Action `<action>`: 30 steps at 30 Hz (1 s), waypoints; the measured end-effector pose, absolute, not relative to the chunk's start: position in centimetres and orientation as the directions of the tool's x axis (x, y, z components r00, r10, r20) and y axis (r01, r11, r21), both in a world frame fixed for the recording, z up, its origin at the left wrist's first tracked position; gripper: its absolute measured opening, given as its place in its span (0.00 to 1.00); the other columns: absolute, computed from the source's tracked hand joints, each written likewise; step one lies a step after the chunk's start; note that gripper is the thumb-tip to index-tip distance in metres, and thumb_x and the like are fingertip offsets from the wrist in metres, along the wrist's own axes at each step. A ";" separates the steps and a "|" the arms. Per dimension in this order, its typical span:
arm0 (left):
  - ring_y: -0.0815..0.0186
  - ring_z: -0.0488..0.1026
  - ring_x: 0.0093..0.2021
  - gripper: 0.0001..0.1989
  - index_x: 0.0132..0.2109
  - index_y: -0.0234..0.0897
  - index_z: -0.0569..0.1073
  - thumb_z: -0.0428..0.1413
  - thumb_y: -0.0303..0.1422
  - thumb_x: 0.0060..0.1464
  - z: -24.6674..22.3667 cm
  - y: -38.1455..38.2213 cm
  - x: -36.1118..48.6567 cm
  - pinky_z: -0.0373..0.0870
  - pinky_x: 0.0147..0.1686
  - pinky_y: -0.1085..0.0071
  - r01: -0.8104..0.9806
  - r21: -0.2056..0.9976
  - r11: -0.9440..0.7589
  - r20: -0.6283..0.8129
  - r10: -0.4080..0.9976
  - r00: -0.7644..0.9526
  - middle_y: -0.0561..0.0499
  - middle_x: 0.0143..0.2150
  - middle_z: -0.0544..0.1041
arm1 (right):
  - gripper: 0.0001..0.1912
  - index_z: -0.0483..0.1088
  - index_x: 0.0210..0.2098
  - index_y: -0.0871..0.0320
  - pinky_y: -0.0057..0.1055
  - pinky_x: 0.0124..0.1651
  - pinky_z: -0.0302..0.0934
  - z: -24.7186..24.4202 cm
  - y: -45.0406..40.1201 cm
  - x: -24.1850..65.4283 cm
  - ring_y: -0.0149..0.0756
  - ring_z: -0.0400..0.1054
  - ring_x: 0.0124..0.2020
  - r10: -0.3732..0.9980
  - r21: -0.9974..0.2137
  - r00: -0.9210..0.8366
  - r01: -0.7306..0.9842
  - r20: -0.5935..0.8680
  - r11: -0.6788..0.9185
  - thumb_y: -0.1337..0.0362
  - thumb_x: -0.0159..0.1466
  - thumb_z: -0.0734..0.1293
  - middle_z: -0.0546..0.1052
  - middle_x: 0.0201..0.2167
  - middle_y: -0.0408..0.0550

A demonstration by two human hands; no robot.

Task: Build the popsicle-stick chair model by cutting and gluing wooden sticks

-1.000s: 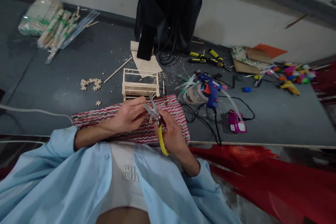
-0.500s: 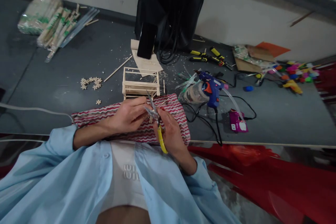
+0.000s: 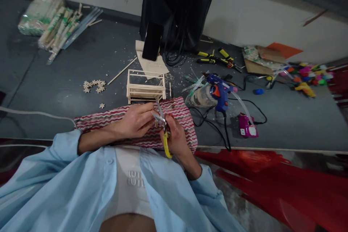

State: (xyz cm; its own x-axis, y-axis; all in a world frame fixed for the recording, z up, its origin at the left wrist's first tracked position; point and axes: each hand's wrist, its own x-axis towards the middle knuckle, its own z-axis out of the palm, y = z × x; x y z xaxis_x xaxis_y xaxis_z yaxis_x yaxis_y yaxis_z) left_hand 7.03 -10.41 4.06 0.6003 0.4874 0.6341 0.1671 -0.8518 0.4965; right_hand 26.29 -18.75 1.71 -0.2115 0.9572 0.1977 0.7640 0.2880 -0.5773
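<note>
My right hand is wrapped around a pair of scissors with yellow handles, their blades parted and pointing up and to the left. Opposite it, my left hand has its fingers pinched together close to the blades. Whatever lies in that pinch is too small and covered to name. Both hands are above a red, white and grey wavy-striped cloth at the table's front edge. Just beyond them stands a small frame of thin wooden sticks. Short stick pieces lie on the cloth by my right hand.
A blue hot glue gun leans on a clear plastic container, cables trailing around it. Behind are a phone, a black bag and pliers. Snowflake-shaped wooden pieces and packed sticks lie leftward.
The scissors have shifted slightly right and turned a little with my right hand. My left hand has moved slightly right, still pinched. The objects on the table stay put.
</note>
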 end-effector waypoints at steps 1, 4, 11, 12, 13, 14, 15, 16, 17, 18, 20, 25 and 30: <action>0.68 0.67 0.28 0.05 0.37 0.36 0.68 0.49 0.24 0.60 3.9 -10.4 7.1 0.63 0.28 0.74 0.172 0.480 -0.860 0.648 0.480 0.591 0.51 0.29 0.69 | 0.22 0.63 0.50 0.56 0.32 0.35 0.64 1.7 -18.8 26.5 0.39 0.68 0.34 0.956 -0.563 -0.217 0.773 0.198 0.292 0.73 0.56 0.61 0.73 0.34 0.47; 0.67 0.69 0.31 0.05 0.39 0.36 0.68 0.49 0.23 0.60 3.6 -10.5 7.4 0.66 0.30 0.74 0.188 0.460 -0.868 0.667 0.477 0.572 0.49 0.32 0.72 | 0.24 0.63 0.52 0.55 0.34 0.39 0.65 1.6 -18.7 26.8 0.41 0.69 0.37 0.958 -0.533 -0.204 0.797 0.204 0.283 0.72 0.56 0.61 0.74 0.37 0.49; 0.68 0.73 0.31 0.08 0.41 0.36 0.70 0.48 0.22 0.59 3.1 -10.5 7.3 0.70 0.33 0.74 0.160 0.530 -0.833 0.629 0.512 0.585 0.49 0.31 0.75 | 0.29 0.62 0.56 0.57 0.41 0.47 0.68 1.7 -18.5 26.7 0.46 0.68 0.46 0.962 -0.545 -0.213 0.793 0.172 0.273 0.73 0.54 0.63 0.73 0.45 0.55; 0.68 0.73 0.30 0.09 0.40 0.37 0.70 0.48 0.22 0.59 3.0 -10.5 7.3 0.70 0.33 0.74 0.141 0.541 -0.829 0.633 0.512 0.581 0.50 0.30 0.76 | 0.29 0.63 0.56 0.57 0.42 0.48 0.68 1.7 -18.5 26.6 0.46 0.68 0.46 0.959 -0.550 -0.223 0.785 0.175 0.284 0.73 0.54 0.63 0.73 0.45 0.55; 0.68 0.74 0.30 0.09 0.40 0.37 0.70 0.47 0.22 0.59 3.0 -10.5 7.3 0.70 0.33 0.74 0.122 0.556 -0.822 0.636 0.515 0.575 0.50 0.30 0.76 | 0.30 0.63 0.56 0.57 0.43 0.49 0.68 1.8 -18.6 26.6 0.47 0.68 0.47 0.957 -0.558 -0.230 0.777 0.179 0.291 0.73 0.53 0.63 0.73 0.46 0.55; 0.68 0.74 0.31 0.09 0.40 0.37 0.70 0.47 0.22 0.59 3.0 -10.5 7.3 0.71 0.34 0.74 0.105 0.571 -0.814 0.639 0.521 0.567 0.50 0.30 0.77 | 0.30 0.63 0.56 0.57 0.43 0.49 0.68 1.8 -18.6 26.6 0.47 0.68 0.47 0.955 -0.568 -0.232 0.768 0.183 0.295 0.73 0.53 0.63 0.72 0.46 0.55; 0.68 0.75 0.31 0.08 0.39 0.37 0.70 0.48 0.23 0.59 3.0 -10.5 7.4 0.71 0.35 0.74 0.091 0.586 -0.805 0.639 0.528 0.559 0.50 0.30 0.77 | 0.30 0.62 0.57 0.57 0.43 0.50 0.68 1.8 -18.6 26.5 0.47 0.68 0.48 0.954 -0.580 -0.231 0.758 0.189 0.298 0.73 0.54 0.63 0.72 0.46 0.55; 0.68 0.75 0.31 0.08 0.39 0.37 0.71 0.48 0.23 0.60 3.0 -10.5 7.4 0.71 0.36 0.73 0.077 0.602 -0.795 0.638 0.537 0.552 0.50 0.31 0.78 | 0.30 0.62 0.57 0.57 0.43 0.50 0.68 1.8 -18.7 26.5 0.46 0.68 0.48 0.953 -0.592 -0.229 0.747 0.197 0.301 0.73 0.54 0.63 0.73 0.47 0.55; 0.69 0.76 0.31 0.07 0.39 0.37 0.71 0.49 0.24 0.60 3.0 -10.5 7.5 0.72 0.36 0.74 0.065 0.616 -0.785 0.635 0.543 0.549 0.50 0.31 0.79 | 0.30 0.62 0.58 0.57 0.43 0.50 0.68 1.9 -18.7 26.5 0.46 0.68 0.49 0.952 -0.603 -0.227 0.737 0.205 0.306 0.73 0.55 0.63 0.73 0.48 0.55; 0.69 0.76 0.32 0.07 0.40 0.37 0.71 0.49 0.25 0.61 3.0 -10.6 7.6 0.72 0.37 0.74 0.055 0.625 -0.779 0.634 0.547 0.547 0.50 0.31 0.79 | 0.30 0.61 0.58 0.57 0.43 0.51 0.68 1.9 -18.7 26.5 0.46 0.67 0.49 0.951 -0.609 -0.227 0.731 0.209 0.308 0.73 0.55 0.62 0.73 0.48 0.56; 0.69 0.77 0.33 0.06 0.40 0.36 0.72 0.50 0.25 0.61 3.0 -10.6 7.6 0.72 0.38 0.74 0.041 0.624 -0.780 0.642 0.543 0.541 0.50 0.32 0.80 | 0.29 0.62 0.58 0.58 0.44 0.50 0.68 2.1 -18.7 26.4 0.46 0.67 0.48 0.953 -0.607 -0.230 0.735 0.196 0.302 0.73 0.56 0.62 0.73 0.48 0.56; 0.68 0.79 0.36 0.09 0.40 0.36 0.73 0.48 0.25 0.61 2.8 -10.7 7.5 0.74 0.38 0.74 0.067 0.622 -0.781 0.633 0.550 0.545 0.49 0.34 0.81 | 0.29 0.63 0.56 0.56 0.43 0.49 0.67 2.7 -18.7 26.4 0.46 0.67 0.47 0.961 -0.574 -0.238 0.771 0.142 0.276 0.73 0.55 0.63 0.72 0.45 0.55; 0.69 0.79 0.35 0.09 0.40 0.35 0.74 0.49 0.27 0.63 3.1 -10.7 7.4 0.73 0.38 0.75 0.039 0.657 -0.753 0.608 0.560 0.562 0.48 0.34 0.82 | 0.28 0.62 0.56 0.57 0.43 0.49 0.67 2.9 -18.7 26.4 0.46 0.66 0.46 0.958 -0.564 -0.256 0.776 0.127 0.282 0.73 0.55 0.63 0.71 0.45 0.55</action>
